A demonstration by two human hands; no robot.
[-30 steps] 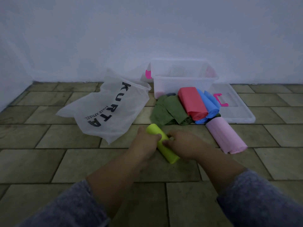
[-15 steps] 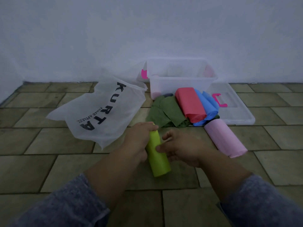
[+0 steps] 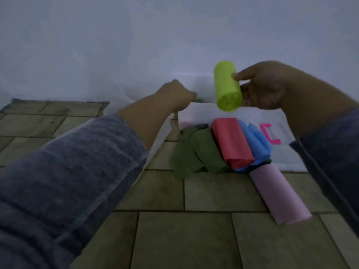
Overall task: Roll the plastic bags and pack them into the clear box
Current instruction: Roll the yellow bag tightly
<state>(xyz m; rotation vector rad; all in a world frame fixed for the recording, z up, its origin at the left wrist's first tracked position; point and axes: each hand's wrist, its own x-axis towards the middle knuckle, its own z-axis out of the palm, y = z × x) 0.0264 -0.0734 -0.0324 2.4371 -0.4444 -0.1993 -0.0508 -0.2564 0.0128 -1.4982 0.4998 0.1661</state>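
Lime-green roll [image 3: 227, 88] held in the air over the clear box [image 3: 196, 113]

Tiled floor [image 3: 184, 239] comes nearest, with a grey sleeve [image 3: 68, 181] stretched across it. A pale pink roll [image 3: 279, 197] lies on the tiles. Past it, dark green bags [image 3: 200, 152], a red roll [image 3: 231, 140] and blue bags [image 3: 252, 144] are heaped touching one another, beside the clear lid [image 3: 287, 156] with its pink handle [image 3: 270, 133]. Behind them stands the blurred box. The left hand [image 3: 176, 96] reaches its left rim, fingers curled; I cannot tell whether it grips anything. The right hand [image 3: 266, 88] clasps the tilted roll between thumb and fingers.
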